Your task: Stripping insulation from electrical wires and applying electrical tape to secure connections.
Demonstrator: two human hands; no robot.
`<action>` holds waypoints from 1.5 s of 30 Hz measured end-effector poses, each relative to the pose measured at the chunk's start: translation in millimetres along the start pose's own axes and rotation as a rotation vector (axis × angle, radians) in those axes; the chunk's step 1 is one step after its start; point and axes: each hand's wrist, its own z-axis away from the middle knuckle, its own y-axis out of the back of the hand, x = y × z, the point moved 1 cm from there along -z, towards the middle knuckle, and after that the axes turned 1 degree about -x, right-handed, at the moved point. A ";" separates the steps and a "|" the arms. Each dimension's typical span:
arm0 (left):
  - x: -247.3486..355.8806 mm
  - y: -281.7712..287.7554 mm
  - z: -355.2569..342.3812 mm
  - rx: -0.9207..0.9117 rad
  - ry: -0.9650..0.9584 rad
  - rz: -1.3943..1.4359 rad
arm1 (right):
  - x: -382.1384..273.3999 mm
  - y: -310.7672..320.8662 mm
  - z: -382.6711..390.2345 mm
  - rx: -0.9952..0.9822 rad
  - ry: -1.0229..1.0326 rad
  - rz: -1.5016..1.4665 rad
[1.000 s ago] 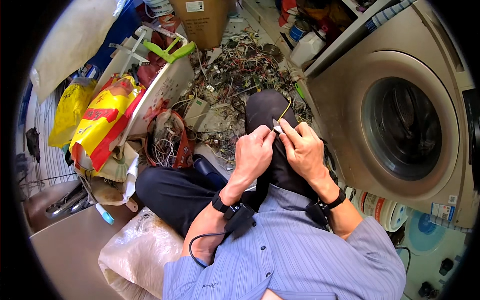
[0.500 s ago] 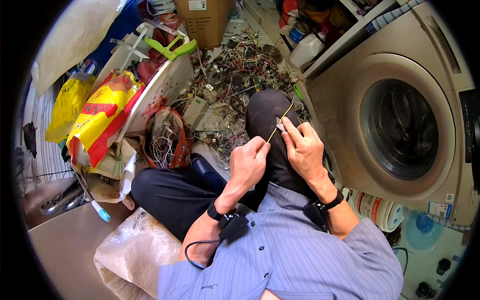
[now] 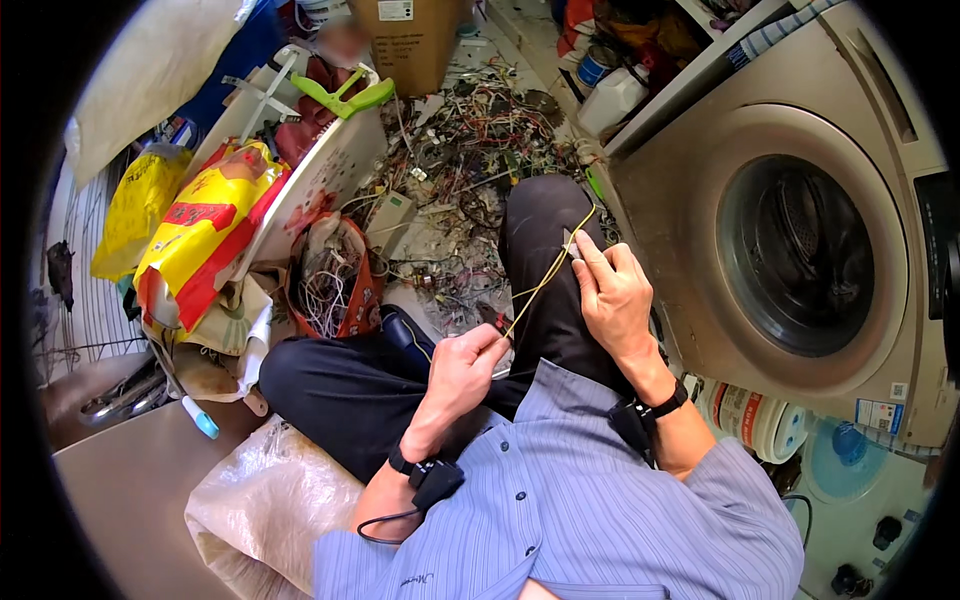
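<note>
A thin yellow wire (image 3: 548,278) runs in a narrow loop from my left hand over my raised right knee. My left hand (image 3: 462,368) is closed, pinching the wire low beside that knee. My right hand (image 3: 614,300) rests on the knee, with thumb and index finger closed on a small flat grey blade-like piece (image 3: 571,246); most of it is hidden by the fingers. The wire passes against this piece at the index fingertip, and its bend stands out just beyond. A loose strand of wire hangs near my left hand.
Tangled wires and electronic scraps (image 3: 480,130) cover the floor ahead. At left stand a red bag of white cables (image 3: 365,310), a tilted white tub (image 3: 325,165) and a yellow-red bag (image 3: 205,225). A washing machine (image 3: 690,240) stands close on the right, a cardboard box (image 3: 415,50) behind.
My left hand has moved down and left, drawing out a longer length of yellow wire from the right fingertips. My right hand stays on the knee, shifted slightly.
</note>
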 end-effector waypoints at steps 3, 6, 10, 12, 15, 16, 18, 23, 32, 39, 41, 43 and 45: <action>-10.3 14.3 9.8 -0.076 0.008 -0.078 | 1.5 2.6 0.7 0.005 -0.020 0.008; -16.2 28.5 20.4 -0.206 0.057 -0.150 | 4.5 4.0 1.8 0.022 -0.024 0.000; -22.2 37.5 28.7 -0.319 0.209 -0.109 | 9.7 5.0 4.7 0.050 -0.039 -0.009; -18.6 33.7 26.7 -0.353 0.265 -0.103 | 11.5 7.1 5.7 0.064 -0.043 -0.009; -3.0 13.1 7.0 -0.387 0.218 0.067 | 10.1 7.0 5.5 0.058 -0.040 -0.017; 1.6 5.4 -1.6 -0.383 0.209 0.142 | 8.5 7.3 5.6 0.054 -0.034 -0.020; 12.0 -11.8 -23.1 -0.387 0.187 0.293 | 8.6 8.8 6.5 0.057 -0.033 -0.018; 49.2 -39.2 -62.7 -0.187 0.132 0.236 | 9.3 10.3 9.7 0.041 -0.036 -0.031; 50.8 -55.0 -56.9 0.069 -0.022 0.101 | 15.6 13.9 10.2 0.052 -0.011 -0.027; 34.3 -40.9 -28.9 0.070 -0.039 0.116 | 14.7 12.9 12.2 0.051 -0.017 -0.013; 30.8 -36.4 -18.0 0.048 0.023 0.142 | 14.0 12.2 12.6 0.053 -0.012 -0.010; 23.1 -34.8 -8.9 0.047 0.040 0.187 | 12.7 11.9 12.8 0.047 -0.007 -0.011; 16.1 -33.6 -2.1 0.044 0.048 0.240 | 10.7 12.6 11.9 0.053 0.004 -0.014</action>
